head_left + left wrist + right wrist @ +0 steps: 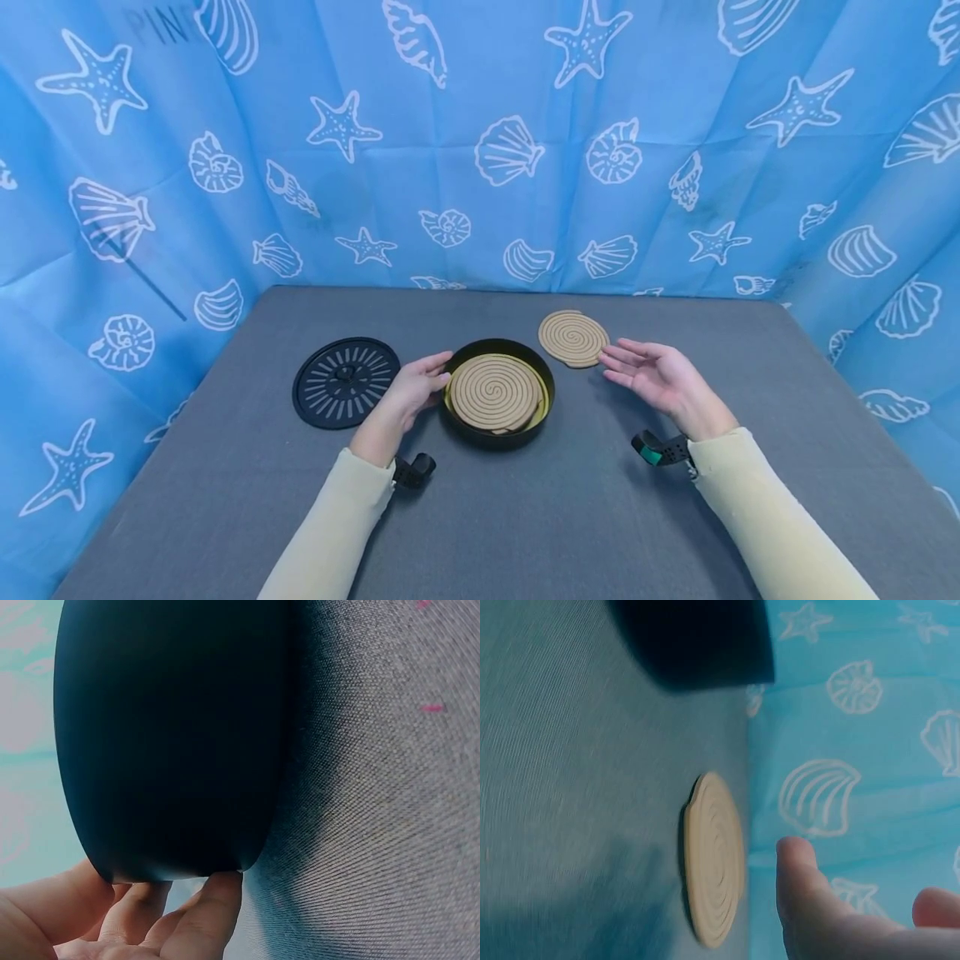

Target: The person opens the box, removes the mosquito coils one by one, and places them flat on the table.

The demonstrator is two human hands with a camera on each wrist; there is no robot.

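A round black tin (495,442) with a yellowish inside stands mid-table, holding tan spiral mosquito coils (493,390) stacked in it. My left hand (408,392) grips the tin's left side, its thumb by the rim and its fingers against the outer wall. In the left wrist view the dark tin wall (172,742) fills much of the picture, fingertips right at its edge. Another mosquito coil (573,337) lies flat on the table behind and right of the tin. My right hand (663,379) hovers beside that coil, palm turned inward, fingers extended and holding nothing.
A black slotted lid (346,382) with a small centre knob lies left of the tin. The grey cloth-covered table (525,525) ends at a blue curtain (465,150) printed with shells and starfish. Dark bands with camera mounts sit on both wrists.
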